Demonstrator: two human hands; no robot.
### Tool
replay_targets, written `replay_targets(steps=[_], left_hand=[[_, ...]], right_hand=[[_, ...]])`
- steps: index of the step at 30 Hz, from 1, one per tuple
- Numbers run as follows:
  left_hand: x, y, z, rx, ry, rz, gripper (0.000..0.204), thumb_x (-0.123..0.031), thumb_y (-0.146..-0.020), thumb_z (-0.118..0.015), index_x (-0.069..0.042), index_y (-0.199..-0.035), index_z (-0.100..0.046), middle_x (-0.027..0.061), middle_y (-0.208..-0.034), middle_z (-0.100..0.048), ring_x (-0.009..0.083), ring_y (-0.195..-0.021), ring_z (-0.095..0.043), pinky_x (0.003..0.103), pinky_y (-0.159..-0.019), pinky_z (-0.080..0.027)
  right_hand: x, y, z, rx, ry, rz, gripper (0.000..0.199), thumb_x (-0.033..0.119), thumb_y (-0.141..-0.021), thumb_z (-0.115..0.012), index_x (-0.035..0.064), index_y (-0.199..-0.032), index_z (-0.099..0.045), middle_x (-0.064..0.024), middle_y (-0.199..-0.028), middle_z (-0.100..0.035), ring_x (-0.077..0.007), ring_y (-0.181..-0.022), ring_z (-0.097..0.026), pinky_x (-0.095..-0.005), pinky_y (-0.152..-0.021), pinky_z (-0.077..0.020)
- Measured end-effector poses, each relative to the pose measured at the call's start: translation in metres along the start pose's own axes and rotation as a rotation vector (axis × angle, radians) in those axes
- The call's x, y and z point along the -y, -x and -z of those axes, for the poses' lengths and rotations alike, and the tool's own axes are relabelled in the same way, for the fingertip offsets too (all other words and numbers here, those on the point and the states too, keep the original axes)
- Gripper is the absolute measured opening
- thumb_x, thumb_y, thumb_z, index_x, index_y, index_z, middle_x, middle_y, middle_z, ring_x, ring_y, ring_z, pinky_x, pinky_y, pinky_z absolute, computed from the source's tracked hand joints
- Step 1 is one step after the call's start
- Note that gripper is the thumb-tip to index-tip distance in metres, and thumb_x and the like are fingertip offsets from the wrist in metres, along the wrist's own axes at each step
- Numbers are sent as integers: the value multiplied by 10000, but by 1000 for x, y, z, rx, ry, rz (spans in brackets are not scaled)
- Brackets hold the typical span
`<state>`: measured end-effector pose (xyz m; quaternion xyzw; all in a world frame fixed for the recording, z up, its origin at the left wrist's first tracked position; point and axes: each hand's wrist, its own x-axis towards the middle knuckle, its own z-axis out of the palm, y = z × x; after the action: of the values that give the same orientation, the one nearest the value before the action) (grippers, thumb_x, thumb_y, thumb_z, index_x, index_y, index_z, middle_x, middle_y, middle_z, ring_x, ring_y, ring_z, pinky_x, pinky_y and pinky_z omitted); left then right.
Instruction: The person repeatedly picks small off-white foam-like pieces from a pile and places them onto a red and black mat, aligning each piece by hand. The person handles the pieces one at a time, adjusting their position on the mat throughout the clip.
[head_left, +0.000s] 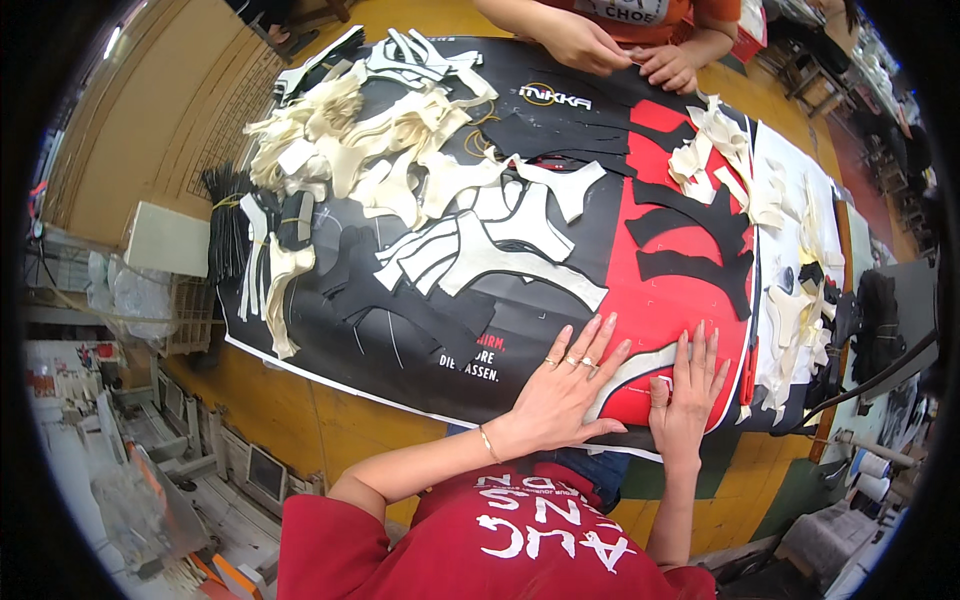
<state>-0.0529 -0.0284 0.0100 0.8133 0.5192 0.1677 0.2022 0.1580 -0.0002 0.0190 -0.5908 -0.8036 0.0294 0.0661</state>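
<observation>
Hands (562, 393) flat on white piece (636, 371)

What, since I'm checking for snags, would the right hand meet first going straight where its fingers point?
Probably the nearest black piece, across the red area ahead of the right hand; depth is unclear.

Yellow floor (300, 390), dark green floor patch (785, 500), tan panel (140, 130), bright strip light (112, 42)
</observation>
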Motion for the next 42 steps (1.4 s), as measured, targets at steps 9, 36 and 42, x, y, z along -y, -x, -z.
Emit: replay_targets(steps=[9, 36, 42], left_hand=[[-12, -2, 90, -429, 474, -168, 345, 71, -758, -621, -114, -1025, -737, 105, -1227, -696, 268, -1069, -687, 508, -1062, -435], [-15, 95, 225, -1089, -31, -566, 89, -206, -905, -577, -132, -944, -608, 43, -870, -576, 223, -799, -570, 406, -767, -405], [0, 109, 224, -1235, -95, -518, 120, -211, -936, -546, -107, -974, -592, 67, -845, -549, 232, -774, -545, 397, -750, -387]], right_hand=[[29, -16, 16, -59, -214, 172, 393, 322, -823, -767, 94, -1124, -656, -89, -1124, -571, -286, -1122, -527, -481, -1026, -343], [171, -140, -1, -251, -524, 570, 201, 262, -849, -748, 124, -984, -689, -78, -1020, -606, -267, -981, -564, -425, -853, -409], [219, -99, -23, -13, -452, 527, 331, 343, -768, -803, 85, -937, -682, -76, -915, -592, -252, -913, -578, -398, -813, -404]])
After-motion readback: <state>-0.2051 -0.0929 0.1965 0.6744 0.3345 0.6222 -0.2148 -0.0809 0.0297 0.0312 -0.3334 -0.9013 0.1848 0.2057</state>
